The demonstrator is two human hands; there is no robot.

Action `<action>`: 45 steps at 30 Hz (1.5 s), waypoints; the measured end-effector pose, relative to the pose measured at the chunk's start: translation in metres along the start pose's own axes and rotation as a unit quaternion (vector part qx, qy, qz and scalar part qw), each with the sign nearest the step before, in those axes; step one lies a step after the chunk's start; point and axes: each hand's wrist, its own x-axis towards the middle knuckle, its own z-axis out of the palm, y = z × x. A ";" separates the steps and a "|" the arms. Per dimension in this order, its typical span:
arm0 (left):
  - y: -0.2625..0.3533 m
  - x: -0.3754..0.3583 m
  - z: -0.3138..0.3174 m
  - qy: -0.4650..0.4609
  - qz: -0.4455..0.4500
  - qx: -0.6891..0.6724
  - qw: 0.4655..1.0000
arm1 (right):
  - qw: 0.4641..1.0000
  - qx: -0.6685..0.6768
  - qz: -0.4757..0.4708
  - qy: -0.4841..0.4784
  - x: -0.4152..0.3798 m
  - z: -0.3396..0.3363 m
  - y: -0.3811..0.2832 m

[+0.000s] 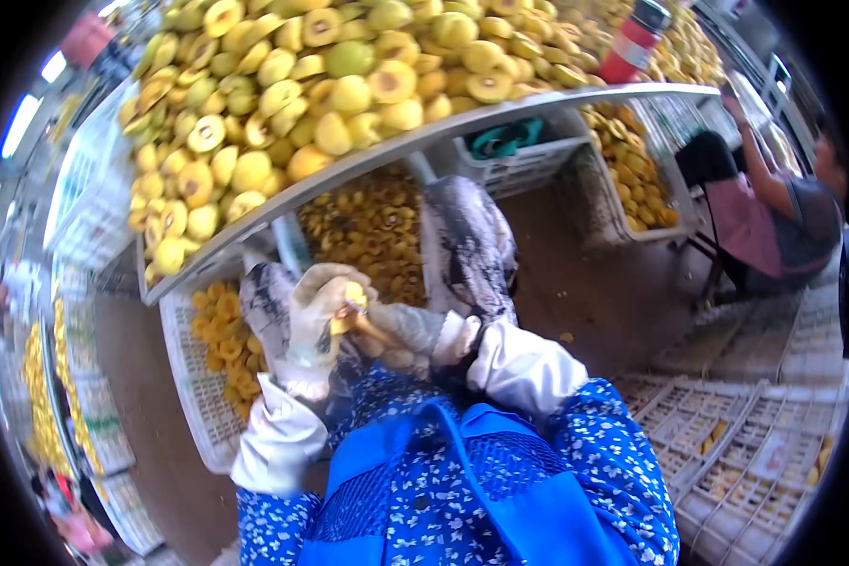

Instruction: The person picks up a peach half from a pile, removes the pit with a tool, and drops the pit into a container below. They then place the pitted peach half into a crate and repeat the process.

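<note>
My left hand point(313, 316), in a pale glove, is closed around a yellow peach half point(355, 293) above my lap. Close beside it, my gloved right hand point(410, 332) grips a tool with a brown wooden handle point(375, 332). The tool's front end meets the fruit, but blur and fingers hide its exact shape. Between my knees is a container of small yellow-brown fruit pieces point(363, 231). Left of my leg, cut peach halves point(224, 335) lie in a white crate point(191, 377).
A rimmed table point(462, 121) piled with peach halves point(349, 94) spans the front, with a red bottle point(629, 47) on it. Underneath are a crate with a teal item point(505, 139) and another crate of fruit point(637, 179). Stacked crates point(726, 453) and a seated person point(783, 208) are to the right.
</note>
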 end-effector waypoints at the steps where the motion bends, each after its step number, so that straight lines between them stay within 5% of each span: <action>1: 0.005 0.003 -0.008 -0.015 -0.025 0.054 0.998 | 0.999 -0.022 0.019 -0.020 0.002 -0.006 -0.003; 4: 0.017 0.009 -0.014 -0.048 -0.034 0.151 0.987 | 0.991 -0.132 0.018 -0.027 0.005 -0.006 -0.027; 5: 0.016 0.008 -0.014 -0.021 -0.042 0.085 0.995 | 0.991 -0.094 0.089 -0.021 0.004 -0.005 -0.036; 9: -0.006 0.018 -0.012 0.009 0.007 -0.206 0.979 | 0.989 -0.103 0.037 0.096 0.017 0.030 -0.020; 10: -0.014 0.019 -0.012 0.085 0.010 -0.234 0.968 | 0.985 -0.117 -0.051 0.113 0.024 0.026 -0.011; 12: -0.008 0.021 -0.009 0.173 -0.010 -0.360 0.917 | 0.833 -0.414 -0.346 0.123 0.053 0.007 0.013; 15: 0.000 0.025 -0.034 0.148 0.029 -0.235 0.960 | 0.873 -0.383 -0.269 0.135 0.055 0.002 0.018; 16: 0.008 0.025 -0.033 0.219 0.111 -0.142 0.959 | 0.819 -0.375 -0.406 0.153 0.067 -0.016 0.028; 17: 0.019 0.025 -0.031 0.302 0.175 -0.040 0.936 | 0.930 -0.200 -0.185 0.247 0.059 -0.010 0.007; 18: 0.028 0.022 -0.038 0.332 0.220 0.043 0.916 | 0.864 -0.350 -0.268 0.242 0.063 -0.028 0.018; 20: 0.028 0.013 -0.083 0.369 0.272 0.198 0.866 | 0.589 -0.615 -0.412 0.326 0.072 -0.065 0.041; 21: 0.046 0.006 -0.106 0.390 0.341 0.447 0.729 | 0.622 -0.603 -0.397 0.304 0.068 -0.060 0.040; 22: 0.063 -0.002 -0.122 0.378 0.374 0.661 0.530 | 0.760 -0.480 -0.329 0.290 0.063 -0.045 0.032; 23: 0.079 -0.003 -0.123 0.418 0.320 0.728 0.439 | 0.858 -0.329 -0.258 0.298 0.059 -0.030 0.024; 24: 0.091 0.003 -0.128 0.420 0.342 0.734 0.411 | 0.955 -0.030 -0.100 0.277 0.057 -0.017 0.017; 26: 0.109 0.028 -0.121 0.363 0.293 0.708 0.531 | 0.928 -0.204 -0.165 0.265 0.064 -0.012 0.018; 27: 0.115 0.046 -0.113 0.309 0.223 0.731 0.566 | 0.949 -0.134 -0.113 0.262 0.064 -0.005 0.012; 28: 0.124 0.061 -0.098 0.237 0.166 0.787 0.545 | 0.962 -0.065 -0.059 0.257 0.064 -0.003 0.008; 29: 0.131 0.083 -0.079 0.202 -0.036 0.803 0.560 | 0.968 -0.038 -0.013 0.246 0.065 -0.017 0.016; 30: 0.126 0.098 -0.079 0.157 -0.070 0.774 0.610 | 0.964 -0.060 0.009 0.261 0.065 -0.017 0.013; 32: 0.089 0.129 -0.114 0.159 0.011 0.710 0.686 | 0.950 -0.096 0.050 0.292 0.063 -0.013 0.009; 35: 0.076 0.136 -0.136 0.147 0.054 0.610 0.777 | 0.956 -0.081 -0.037 0.280 0.074 -0.038 0.033; 37: 0.077 0.139 -0.144 0.195 0.118 0.382 0.896 | 0.956 -0.068 -0.060 0.277 0.071 -0.039 0.032; 39: 0.080 0.136 -0.135 0.184 0.250 0.143 0.940 | 0.961 0.127 -0.063 0.236 0.074 -0.038 0.022; 40: 0.100 0.116 -0.097 0.188 0.236 0.054 0.952 | 0.949 0.224 -0.060 0.214 0.072 -0.036 0.023; 42: 0.098 0.099 -0.086 0.157 0.166 -0.080 0.970 | 0.961 -0.084 -0.174 0.199 0.070 -0.040 0.025; 43: 0.080 0.092 -0.085 0.141 0.206 0.020 0.968 | 0.896 -0.288 -0.224 0.255 0.071 -0.038 0.023; 45: 0.064 0.080 -0.073 0.081 0.117 -0.152 0.978 | 0.784 -0.476 -0.303 0.259 0.056 -0.007 -0.013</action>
